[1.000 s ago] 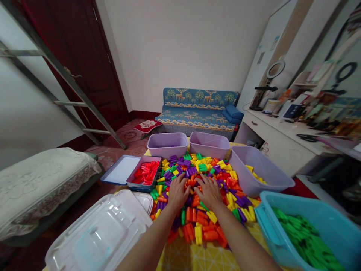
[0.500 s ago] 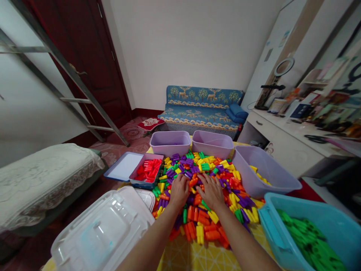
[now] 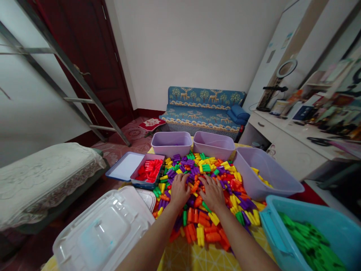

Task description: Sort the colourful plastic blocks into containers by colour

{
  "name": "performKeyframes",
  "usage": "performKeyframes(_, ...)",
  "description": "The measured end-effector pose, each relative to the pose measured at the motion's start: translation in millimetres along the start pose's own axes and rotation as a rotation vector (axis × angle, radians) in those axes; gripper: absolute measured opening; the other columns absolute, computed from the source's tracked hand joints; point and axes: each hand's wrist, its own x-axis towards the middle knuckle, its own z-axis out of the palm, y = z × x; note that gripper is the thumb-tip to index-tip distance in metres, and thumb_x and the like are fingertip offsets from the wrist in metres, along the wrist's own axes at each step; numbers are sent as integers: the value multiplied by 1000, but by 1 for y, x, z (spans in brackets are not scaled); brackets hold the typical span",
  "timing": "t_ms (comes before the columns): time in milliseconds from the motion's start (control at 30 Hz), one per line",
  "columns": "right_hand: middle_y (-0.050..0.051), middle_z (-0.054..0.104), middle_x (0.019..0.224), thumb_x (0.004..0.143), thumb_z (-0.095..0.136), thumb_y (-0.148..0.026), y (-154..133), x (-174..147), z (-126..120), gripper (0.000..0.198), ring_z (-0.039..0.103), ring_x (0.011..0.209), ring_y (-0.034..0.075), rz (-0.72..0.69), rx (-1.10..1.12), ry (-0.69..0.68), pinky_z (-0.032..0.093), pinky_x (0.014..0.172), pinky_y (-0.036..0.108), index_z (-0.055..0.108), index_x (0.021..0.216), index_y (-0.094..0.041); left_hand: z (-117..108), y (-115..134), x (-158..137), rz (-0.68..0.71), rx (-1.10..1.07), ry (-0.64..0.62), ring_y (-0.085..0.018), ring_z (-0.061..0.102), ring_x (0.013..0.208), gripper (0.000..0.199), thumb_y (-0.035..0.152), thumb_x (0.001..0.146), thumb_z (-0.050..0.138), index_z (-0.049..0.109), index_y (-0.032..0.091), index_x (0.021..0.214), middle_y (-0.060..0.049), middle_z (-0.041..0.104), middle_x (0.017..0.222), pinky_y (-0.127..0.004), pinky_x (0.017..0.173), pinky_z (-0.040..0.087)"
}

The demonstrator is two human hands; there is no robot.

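Observation:
A heap of small plastic building pieces (image 3: 200, 236) in orange, yellow, purple, green and red covers the middle of the table. My left hand (image 3: 179, 191) rests on the left of the heap, its fingers curved downward and apart. Close beside it, my right hand (image 3: 212, 192) lies on the heap with fingers spread. Between the two hands are several small orange pieces (image 3: 196, 185); neither hand visibly grips one, though some fingertips are hidden among the pieces. Left of the heap, an open hinged box (image 3: 134, 184) holds red pieces (image 3: 150, 170).
Two purple bins (image 3: 171, 150) (image 3: 213, 151) stand behind the heap. A third purple bin (image 3: 251, 185), with yellow pieces, is at right. Nearer, a turquoise tub (image 3: 278, 235) holds green pieces. A clear white lid (image 3: 105, 229) lies front left. The yellow tablecloth (image 3: 194, 258) shows in front.
My hands stay over the same part of the heap, their fingers shifting slightly among the pieces. Orange pieces between them sit a little differently. The view has tilted slightly.

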Motion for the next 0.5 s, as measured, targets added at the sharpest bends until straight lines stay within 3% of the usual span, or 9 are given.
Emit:
performKeyframes(200, 7, 52, 144, 91, 49, -36, 1, 0, 1, 46, 46, 131, 25, 4, 5, 8, 18, 115, 47, 53, 136, -26, 2, -1, -2, -21, -50, 82, -22, 54, 105, 46, 6, 76, 51, 62, 22, 118, -7, 59, 107, -38, 95, 49)
performKeyframes(367, 7, 52, 144, 90, 51, -37, 1, 0, 2, 47, 45, 132, 24, 14, 7, 7, 18, 116, 47, 53, 136, -27, -2, 2, 0, -45, -26, 49, -23, 54, 106, 35, 6, 76, 51, 67, 22, 103, -7, 60, 105, -40, 94, 49)
performKeyframes(500, 7, 51, 145, 89, 51, -36, 1, 0, 1, 47, 44, 133, 24, 14, 6, -1, 17, 117, 47, 54, 136, -27, -6, 2, 0, 4, -99, 32, -23, 54, 109, 34, 5, 79, 48, 65, 22, 103, -6, 65, 108, -41, 98, 47)
